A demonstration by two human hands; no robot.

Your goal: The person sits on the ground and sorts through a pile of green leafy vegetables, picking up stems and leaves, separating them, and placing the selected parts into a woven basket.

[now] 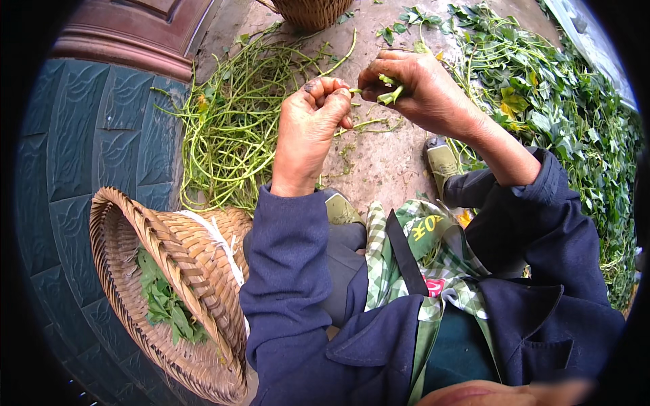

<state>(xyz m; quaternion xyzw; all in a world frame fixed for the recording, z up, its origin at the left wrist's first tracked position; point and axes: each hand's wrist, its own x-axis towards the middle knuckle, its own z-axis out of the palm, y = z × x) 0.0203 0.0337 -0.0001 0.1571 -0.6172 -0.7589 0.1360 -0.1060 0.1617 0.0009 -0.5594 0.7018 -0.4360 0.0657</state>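
Observation:
Both hands are raised over the floor, a short distance apart. My right hand (pixel 424 94) is closed around several green stems (pixel 391 95), whose cut or broken ends poke out below the fingers. Thumb and forefinger of my left hand (pixel 312 122) pinch the tip of a thin green stem (pixel 355 91) that spans the gap to the right hand. Behind the left hand, a tangled pile of mostly leafless green stems (pixel 228 137) lies on the floor. A large heap of leafy green vines (pixel 563 132) spreads along the right side.
A woven basket (pixel 190 243) with green leaves (pixel 167 304) inside leans at my left, tied with white strip. Another woven basket (pixel 312 12) stands at the far edge. Blue tiled wall (pixel 76 147) and brown door (pixel 127 30) border the left. My shoe (pixel 442 162) is near the vines.

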